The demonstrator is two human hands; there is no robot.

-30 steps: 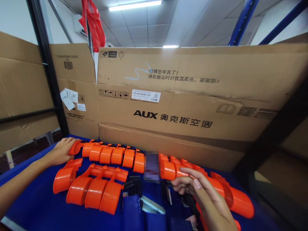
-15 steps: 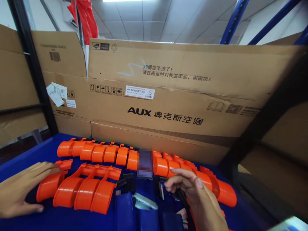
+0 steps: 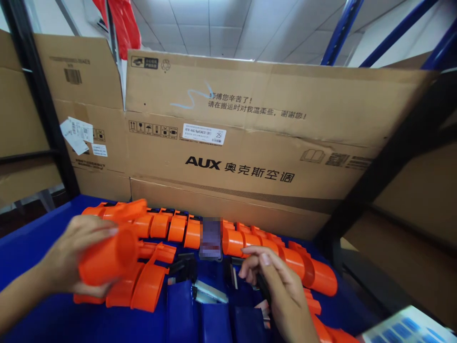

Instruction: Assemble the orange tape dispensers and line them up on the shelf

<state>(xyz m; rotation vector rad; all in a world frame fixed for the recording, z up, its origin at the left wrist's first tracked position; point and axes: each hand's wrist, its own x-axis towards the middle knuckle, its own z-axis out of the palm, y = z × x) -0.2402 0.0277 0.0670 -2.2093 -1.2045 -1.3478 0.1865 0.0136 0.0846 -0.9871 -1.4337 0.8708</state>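
My left hand (image 3: 84, 250) is closed around an orange plastic part (image 3: 107, 255), a short, wide, tube-like piece with a flat tab. It is held up, tilted, above a front row of similar orange parts (image 3: 148, 288) on the blue surface (image 3: 39, 312). At right, my right hand (image 3: 274, 281) has its fingers curled, with a slim black object (image 3: 263, 288) at its palm, partly hidden by the fingers. Just left of that hand lie several dark blue pouches (image 3: 215, 321) and black pieces (image 3: 183, 267).
A phone-like device (image 3: 211, 240), its screen blurred out, stands between the orange parts of the back row (image 3: 178, 228). Behind rises a cardboard wall (image 3: 232, 190). A black post (image 3: 378, 157) slants at right. A white item with blue blocks (image 3: 407, 328) lies at bottom right.
My left hand has taken hold of the leftmost front orange part, lifted it and moved it right. The right hand stays curled near the same spot. The view has shifted slightly.
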